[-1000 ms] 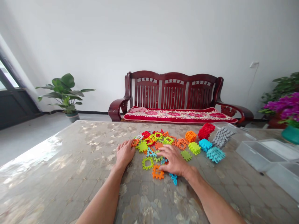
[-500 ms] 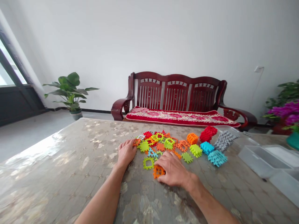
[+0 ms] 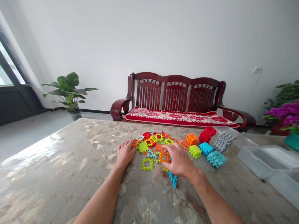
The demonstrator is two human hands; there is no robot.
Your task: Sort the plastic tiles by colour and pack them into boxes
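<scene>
On a shiny, flower-patterned tabletop (image 3: 88,186), a person's right hand (image 3: 178,159) appears to pinch an orange window-like square (image 3: 164,156), thumb on its near side, the other fingers curled over the far side. The left hand (image 3: 125,151) rests low, its bent fingers at a small orange piece (image 3: 135,143); whether they grip it cannot be told. Between the two sets of fingers spreads a jumble of flat, toothed, plastic-looking pieces (image 3: 143,147), some solid, some open. A lime square frame (image 3: 147,164) lies left of the right fingers; a blue triangular piece (image 3: 173,179) lies on their near side. The pinched square's teeth could snag on overlapping neighbours and drag them along, or its thin rim could slip from so slight a hold. Right of the right fingers stand knobbly stacks, among them a lime stack (image 3: 195,151) and a teal stack (image 3: 216,159); a wide sweep of that hand might topple them.
</scene>
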